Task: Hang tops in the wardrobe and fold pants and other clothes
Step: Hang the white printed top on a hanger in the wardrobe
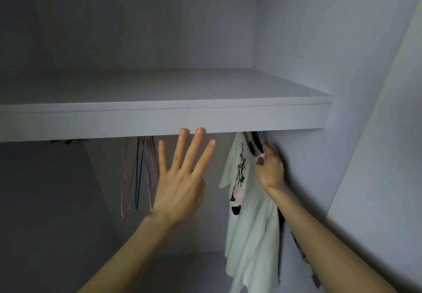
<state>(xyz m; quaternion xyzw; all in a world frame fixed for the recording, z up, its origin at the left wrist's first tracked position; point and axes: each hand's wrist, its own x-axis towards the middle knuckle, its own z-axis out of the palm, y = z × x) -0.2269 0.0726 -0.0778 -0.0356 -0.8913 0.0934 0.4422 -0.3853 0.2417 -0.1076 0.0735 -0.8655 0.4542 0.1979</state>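
Both forearms are bare with no sleeves visible. Left hand (180, 185) and right hand (270, 169): no gloves, rings, watches or wristbands visible.

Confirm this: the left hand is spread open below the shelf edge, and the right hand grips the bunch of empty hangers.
Not quite. The head view shows the right hand gripping the top of the white printed T-shirt, not the empty hangers, which hang untouched. The left hand is indeed spread open below the shelf edge.
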